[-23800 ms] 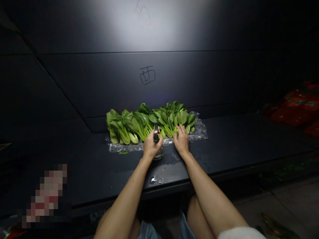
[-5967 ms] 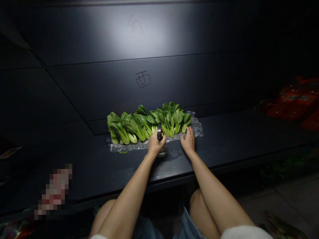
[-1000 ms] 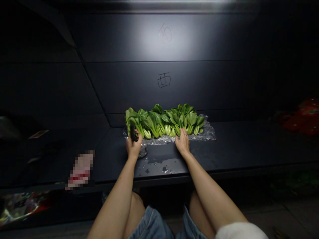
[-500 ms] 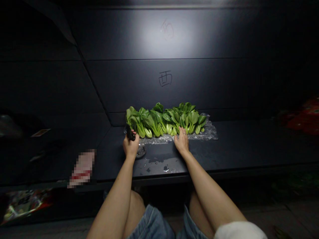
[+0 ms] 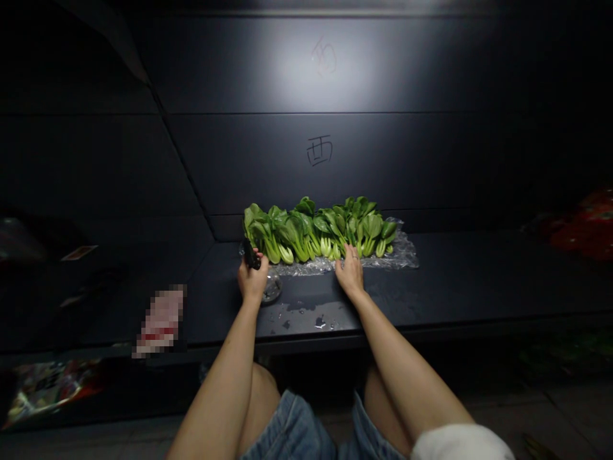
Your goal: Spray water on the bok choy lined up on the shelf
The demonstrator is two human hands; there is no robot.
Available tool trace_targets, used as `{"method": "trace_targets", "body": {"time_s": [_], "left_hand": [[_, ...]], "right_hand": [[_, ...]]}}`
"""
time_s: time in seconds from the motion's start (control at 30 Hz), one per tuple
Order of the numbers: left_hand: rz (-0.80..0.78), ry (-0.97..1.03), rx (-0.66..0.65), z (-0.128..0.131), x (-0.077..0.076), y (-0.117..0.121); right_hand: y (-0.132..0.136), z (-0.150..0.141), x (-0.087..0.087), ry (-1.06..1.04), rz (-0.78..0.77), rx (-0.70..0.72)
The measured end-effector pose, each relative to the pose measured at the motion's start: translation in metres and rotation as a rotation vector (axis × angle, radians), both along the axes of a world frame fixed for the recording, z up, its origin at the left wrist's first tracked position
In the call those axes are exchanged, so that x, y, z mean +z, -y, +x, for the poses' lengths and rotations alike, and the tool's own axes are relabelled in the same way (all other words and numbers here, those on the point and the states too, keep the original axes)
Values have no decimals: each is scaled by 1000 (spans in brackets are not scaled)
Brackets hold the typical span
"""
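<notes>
A row of green bok choy (image 5: 299, 233) lies on crinkled clear plastic film (image 5: 405, 250), leaves toward the back panel and pale stems toward me. At the row's left end, my left hand (image 5: 253, 278) is closed around the black trigger head of a spray bottle (image 5: 272, 289). Its clear round body shows below and beside the hand. My right hand (image 5: 350, 273) is at the stems right of the middle, fingers stretched forward and thumb apart. The fingertips touch the stems or film there; I cannot tell which. A ring shows on one finger.
Water drops (image 5: 320, 322) wet the dark shelf (image 5: 460, 281) near its front edge. A dark back panel (image 5: 407, 153) with handwritten marks rises behind. A blurred-out pink card (image 5: 163, 319) is at left, red packages (image 5: 584, 223) at far right, and a colourful bag (image 5: 48, 390) lower left.
The view has shifted very slightly. Both hands and the bok choy stay in nearly the same place; a little more of the clear bottle body shows.
</notes>
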State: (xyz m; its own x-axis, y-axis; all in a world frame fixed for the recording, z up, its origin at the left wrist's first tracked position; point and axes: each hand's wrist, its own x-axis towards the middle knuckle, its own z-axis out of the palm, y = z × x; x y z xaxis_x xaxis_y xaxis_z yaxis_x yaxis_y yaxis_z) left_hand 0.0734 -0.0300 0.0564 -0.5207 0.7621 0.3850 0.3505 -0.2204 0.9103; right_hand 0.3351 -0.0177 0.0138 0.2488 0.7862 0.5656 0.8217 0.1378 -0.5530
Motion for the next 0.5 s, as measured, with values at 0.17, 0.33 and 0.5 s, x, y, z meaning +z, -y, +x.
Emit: {"method": "trace_targets", "body": {"time_s": [0.17,0.33,0.5], "left_hand": [[16,-28,44,-2,-2,0],[2,-78,78,1,2,4],[14,-101,41,4,4,7]], "right_hand": [[1,1,0,9,-7,-3],[-1,2,-4,22,30,-2],[-1,3,-6,18,39,1]]}}
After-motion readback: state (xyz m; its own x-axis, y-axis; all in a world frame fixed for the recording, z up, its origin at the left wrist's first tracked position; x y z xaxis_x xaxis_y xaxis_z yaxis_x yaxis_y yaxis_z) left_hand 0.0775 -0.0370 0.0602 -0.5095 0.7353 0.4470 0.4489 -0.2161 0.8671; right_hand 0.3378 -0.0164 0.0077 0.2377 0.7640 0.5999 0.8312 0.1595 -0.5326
